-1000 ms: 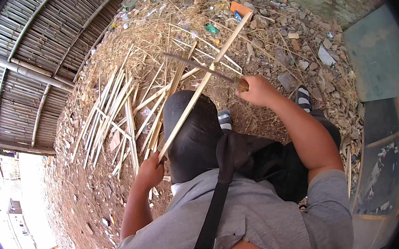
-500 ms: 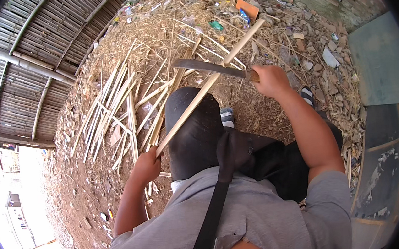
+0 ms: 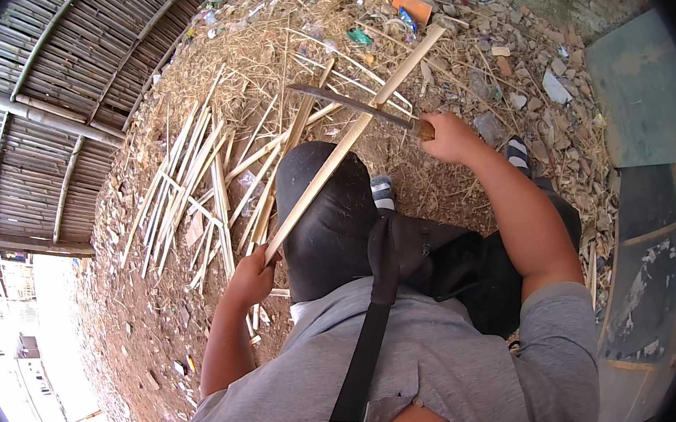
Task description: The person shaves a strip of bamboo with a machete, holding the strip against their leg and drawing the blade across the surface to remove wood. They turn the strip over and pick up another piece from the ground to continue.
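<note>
My left hand (image 3: 251, 275) is closed around the near end of a long, pale bamboo strip (image 3: 329, 168). The strip slants up and to the right, passing over my dark-clothed knee (image 3: 306, 214). In my right hand (image 3: 450, 138) is the wooden handle of a machete (image 3: 360, 106). Its long dark blade points left and crosses the strip beyond the knee, its edge turned so that the blade looks narrow. Blade and strip appear to touch where they cross.
Several split bamboo strips (image 3: 189, 185) lie in a loose pile on the ground to the left. Straw, stones and litter cover the ground ahead, with an orange piece (image 3: 412, 8) among them. A bamboo-slat wall (image 3: 28, 119) stands at left, a grey-green panel (image 3: 640, 92) at right.
The machete blade has turned from showing its broad side to looking narrow. My right hand has shifted slightly left, and the strip looks wider, as if rolled a little.
</note>
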{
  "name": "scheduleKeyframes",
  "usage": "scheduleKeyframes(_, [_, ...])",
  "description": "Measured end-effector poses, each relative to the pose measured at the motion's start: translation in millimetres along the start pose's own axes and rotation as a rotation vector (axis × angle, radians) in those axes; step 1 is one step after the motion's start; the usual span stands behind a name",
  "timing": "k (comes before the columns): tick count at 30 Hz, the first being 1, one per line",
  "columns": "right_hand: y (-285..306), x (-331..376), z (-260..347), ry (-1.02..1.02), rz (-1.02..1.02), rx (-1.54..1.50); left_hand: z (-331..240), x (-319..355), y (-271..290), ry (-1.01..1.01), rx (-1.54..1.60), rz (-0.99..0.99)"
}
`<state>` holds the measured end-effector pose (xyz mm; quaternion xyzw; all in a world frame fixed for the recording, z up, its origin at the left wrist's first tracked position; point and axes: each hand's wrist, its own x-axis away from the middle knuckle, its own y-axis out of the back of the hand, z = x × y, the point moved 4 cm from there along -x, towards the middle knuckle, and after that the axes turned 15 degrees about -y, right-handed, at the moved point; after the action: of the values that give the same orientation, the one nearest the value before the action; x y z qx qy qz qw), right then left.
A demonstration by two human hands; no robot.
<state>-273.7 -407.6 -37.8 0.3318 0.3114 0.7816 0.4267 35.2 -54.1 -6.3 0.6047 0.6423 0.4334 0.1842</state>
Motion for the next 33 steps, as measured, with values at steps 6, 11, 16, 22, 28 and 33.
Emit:
scheduleKeyframes(6, [3,15,14,0.067,-0.124,0.035,-10,7,8,0.002,-0.133,-0.016])
scheduleKeyframes(11, [-2,40,57,0.375,-0.142,0.181,-33,19,10,-0.017,-0.13,-0.038])
scheduleKeyframes(16, [-4,27,45,0.365,-0.027,0.197,-16,25,14,0.053,-0.096,-0.042])
scheduleKeyframes(22, [59,-36,-107,-0.537,-0.306,-0.076,2,39,28,0.038,-0.203,-0.079])
scheduleKeyframes(28, [59,-4,-20,-0.236,-0.322,-0.062,-3,31,23,0.062,-0.093,-0.119])
scheduleKeyframes(33, [35,30,45,0.211,-0.286,0.111,-13,16,19,0.016,-0.113,-0.062])
